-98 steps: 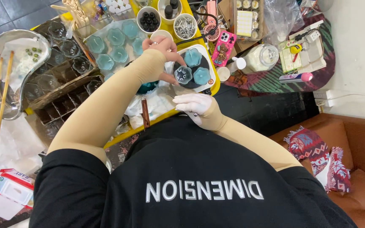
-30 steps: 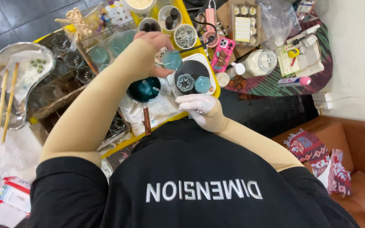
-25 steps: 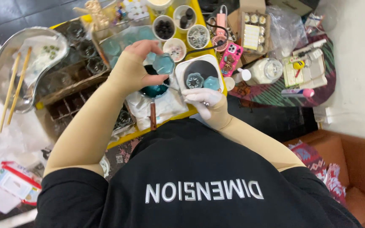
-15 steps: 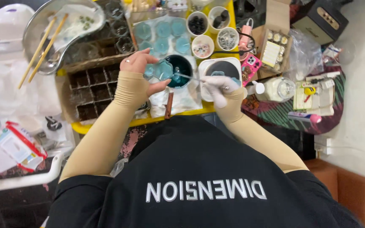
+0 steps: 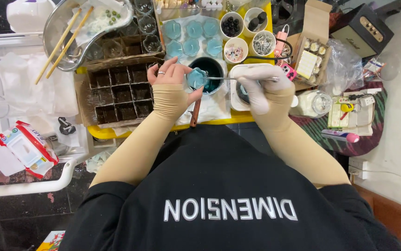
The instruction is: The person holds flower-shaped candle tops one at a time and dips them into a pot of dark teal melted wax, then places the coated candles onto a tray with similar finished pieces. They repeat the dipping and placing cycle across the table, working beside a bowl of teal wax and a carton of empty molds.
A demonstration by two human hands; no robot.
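Observation:
My left hand wears a ring and a tan sleeve, and it holds a small teal flower-shaped cup beside a dark pot of teal liquid. My right hand, in a white glove, grips a thin metal spoon whose tip reaches over the pot toward the cup. The pot's brown wooden handle points back at me. A white dish lies partly hidden under my right hand.
Several filled teal cups stand behind the pot on a yellow tray. A cardboard divider box and a metal tray with chopsticks are at left. White bowls, a jar and a wipes pack lie around.
My left hand lifted a teal cup from the white dish and brought it beside the pot. My right hand took up the spoon. The view shifted toward the left.

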